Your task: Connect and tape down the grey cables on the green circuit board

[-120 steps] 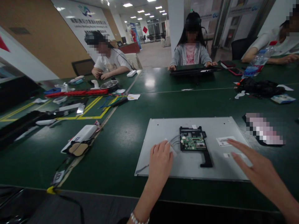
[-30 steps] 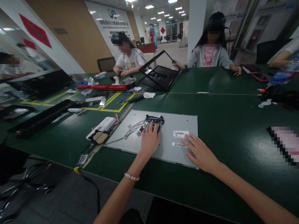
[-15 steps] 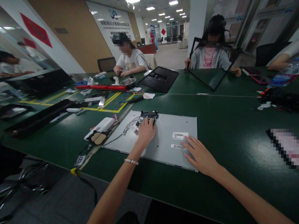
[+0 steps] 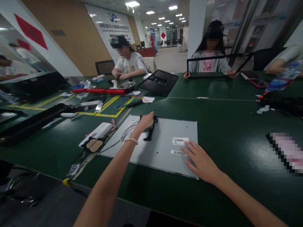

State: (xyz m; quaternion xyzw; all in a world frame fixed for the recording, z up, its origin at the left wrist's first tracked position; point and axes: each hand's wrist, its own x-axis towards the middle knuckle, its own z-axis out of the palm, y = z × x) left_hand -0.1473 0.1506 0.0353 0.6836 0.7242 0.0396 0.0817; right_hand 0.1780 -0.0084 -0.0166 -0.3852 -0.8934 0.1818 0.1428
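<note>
A thin grey display panel lies flat on the green table, its back side with labels facing up. On its upper left sits a black bracket, and cables run off to the left of it. My left hand is closed at the top of the bracket, its fingers curled around that end; the fingertips and most of the circuit board beneath are hidden. With fingers spread, my right hand rests on the panel's right edge beside the white labels.
Left of the panel lies a white battery-like pack. A black rear cover lies farther back. Across the table one person holds a black frame; another sits at left. A phone lies at right, a long black part at left.
My left hand has gone from spread fingers over the board to a curled grip at the bracket, whose lower end now shows. The person opposite has turned the black frame level.
</note>
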